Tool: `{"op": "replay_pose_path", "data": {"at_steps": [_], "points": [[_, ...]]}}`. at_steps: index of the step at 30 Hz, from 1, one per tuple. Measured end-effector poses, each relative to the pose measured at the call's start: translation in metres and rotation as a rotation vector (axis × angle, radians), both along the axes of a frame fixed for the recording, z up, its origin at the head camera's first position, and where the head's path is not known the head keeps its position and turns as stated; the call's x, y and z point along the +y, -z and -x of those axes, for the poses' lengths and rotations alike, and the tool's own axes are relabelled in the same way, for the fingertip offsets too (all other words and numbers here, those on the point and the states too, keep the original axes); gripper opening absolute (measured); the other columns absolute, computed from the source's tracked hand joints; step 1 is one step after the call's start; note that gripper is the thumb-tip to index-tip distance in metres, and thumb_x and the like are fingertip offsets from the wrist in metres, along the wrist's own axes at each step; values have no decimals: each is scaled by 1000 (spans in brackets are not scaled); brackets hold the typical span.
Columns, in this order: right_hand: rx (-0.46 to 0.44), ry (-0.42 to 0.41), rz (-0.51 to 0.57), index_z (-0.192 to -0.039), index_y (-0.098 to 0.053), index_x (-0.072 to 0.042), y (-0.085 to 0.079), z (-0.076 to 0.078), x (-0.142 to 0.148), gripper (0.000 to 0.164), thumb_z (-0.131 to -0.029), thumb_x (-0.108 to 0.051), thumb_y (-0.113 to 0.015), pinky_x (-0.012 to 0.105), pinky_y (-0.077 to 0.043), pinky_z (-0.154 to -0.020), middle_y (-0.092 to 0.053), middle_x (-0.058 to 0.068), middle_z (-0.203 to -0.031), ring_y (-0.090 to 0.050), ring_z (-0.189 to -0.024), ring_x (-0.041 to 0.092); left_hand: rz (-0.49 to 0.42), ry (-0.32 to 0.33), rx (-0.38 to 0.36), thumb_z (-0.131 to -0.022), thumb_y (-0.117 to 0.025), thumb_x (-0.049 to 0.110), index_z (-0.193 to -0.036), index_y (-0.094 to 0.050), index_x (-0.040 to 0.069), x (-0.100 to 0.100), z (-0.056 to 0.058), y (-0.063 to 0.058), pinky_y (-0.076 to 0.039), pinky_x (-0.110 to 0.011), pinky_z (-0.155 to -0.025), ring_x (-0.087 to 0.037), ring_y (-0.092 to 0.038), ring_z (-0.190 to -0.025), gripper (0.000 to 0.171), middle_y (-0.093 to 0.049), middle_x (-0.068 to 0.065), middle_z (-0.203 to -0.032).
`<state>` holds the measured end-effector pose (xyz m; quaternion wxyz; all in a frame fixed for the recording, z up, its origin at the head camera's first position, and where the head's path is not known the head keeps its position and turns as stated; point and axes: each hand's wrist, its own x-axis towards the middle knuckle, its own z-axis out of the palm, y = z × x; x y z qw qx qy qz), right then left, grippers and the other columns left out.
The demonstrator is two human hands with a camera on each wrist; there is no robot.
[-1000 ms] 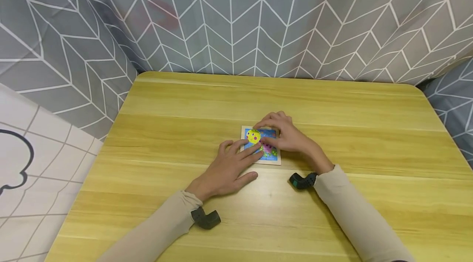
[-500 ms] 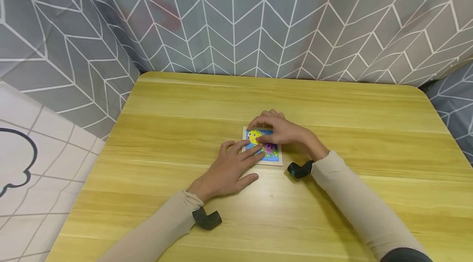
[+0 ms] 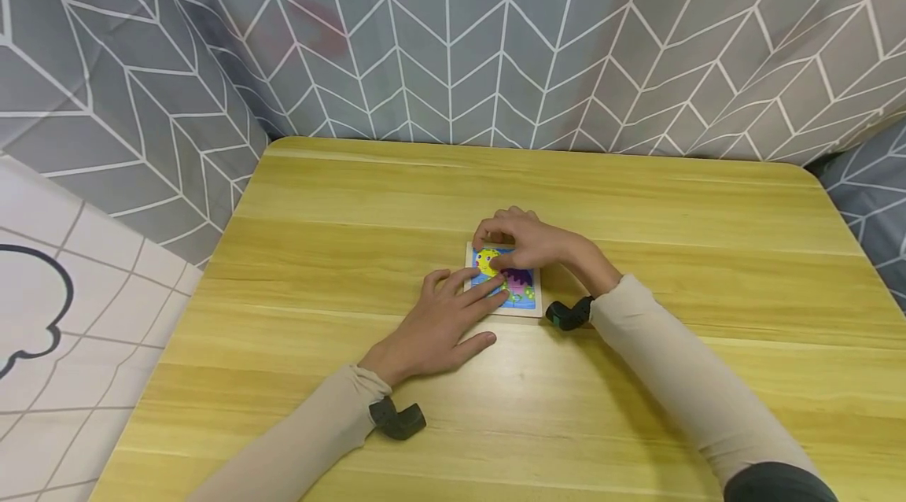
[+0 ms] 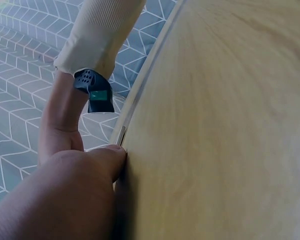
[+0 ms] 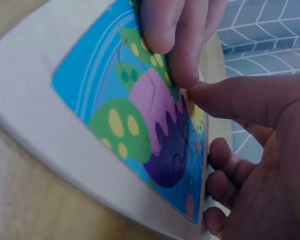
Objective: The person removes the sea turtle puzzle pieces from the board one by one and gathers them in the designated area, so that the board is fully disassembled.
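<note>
A small jigsaw puzzle (image 3: 520,302) in a pale wooden frame lies flat on the table. Its picture has a yellow smiling figure (image 3: 484,259) and a pink and purple shape (image 5: 162,150) on blue. My left hand (image 3: 446,325) lies with fingers spread, fingertips resting on the puzzle's left and middle part. From the far right side my right hand (image 3: 531,242) reaches over it. The right thumb touches the picture by the yellow figure, and the bent index finger meets the frame's far left corner; the other fingers curl beyond the far edge. Both hands hide parts of the picture.
The wood-grain table (image 3: 672,250) extends round the puzzle on all sides. Grey chevron curtains (image 3: 439,38) hang behind and at the sides. Black wrist cameras (image 3: 398,419) jut from both cuffs, the right one close to the puzzle's near right corner.
My right hand has shifted left over the puzzle, its index finger moving to the far left corner and its thumb onto the yellow figure. The left hand has stayed nearly still.
</note>
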<state>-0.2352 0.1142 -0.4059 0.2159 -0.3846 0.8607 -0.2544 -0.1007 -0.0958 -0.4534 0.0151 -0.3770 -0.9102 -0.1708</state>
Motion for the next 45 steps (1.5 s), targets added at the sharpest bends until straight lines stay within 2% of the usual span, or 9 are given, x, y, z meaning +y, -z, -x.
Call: {"op": "replay_pose_path", "data": {"at_steps": [5,16,26,33,36,41,45], "points": [[-4,2,-26,-110,-68,-27,0,2,-2,25,-86,-17,-72,44,-24,-86,-55,2,-96,-41,-95,23,1,0,4,-105,-45,49,-158,-40,24,0,0,0,-18,-57,-117,-27,-27,-154,58,-36,6,-166],[-50,-84,-113,-116,-64,-27,-11,11,-6,32,-87,-16,-73,44,-27,-85,-52,3,-96,-41,-96,24,12,-1,-7,-106,-45,50,-158,-39,25,0,0,0,-18,-57,-118,-26,-25,-154,59,-33,8,-167],[-99,-86,-151,-114,-63,-28,-13,14,-8,31,-87,-17,-73,50,-27,-93,-52,3,-100,-41,-102,26,28,-7,-12,-105,-45,50,-159,-38,26,1,0,0,-17,-57,-118,-25,-25,-154,59,-31,9,-168],[-108,-103,-152,-113,-63,-27,-17,13,-11,30,-88,-14,-72,50,-26,-90,-49,3,-93,-42,-98,24,18,-6,-21,-105,-46,49,-158,-38,26,0,0,-1,-16,-56,-118,-25,-25,-155,59,-31,9,-168],[-127,-95,-159,-111,-63,-25,-18,14,-12,28,-87,-13,-71,54,-25,-93,-48,3,-93,-42,-99,25,11,-5,-20,-105,-47,49,-158,-40,26,1,1,-1,-17,-57,-118,-25,-26,-154,58,-32,9,-167],[-155,-71,-150,-109,-63,-24,-16,14,-12,26,-87,-12,-71,67,-19,-109,-55,4,-108,-42,-114,29,11,-3,-16,-105,-46,49,-157,-42,27,1,1,-1,-17,-57,-117,-24,-28,-153,56,-33,10,-166],[-165,-49,-128,-109,-64,-23,-14,13,-10,26,-88,-11,-71,72,-12,-114,-58,4,-120,-41,-122,31,1,-1,-16,-105,-47,48,-157,-42,27,1,0,-2,-18,-58,-117,-24,-28,-153,56,-34,9,-166]]}}
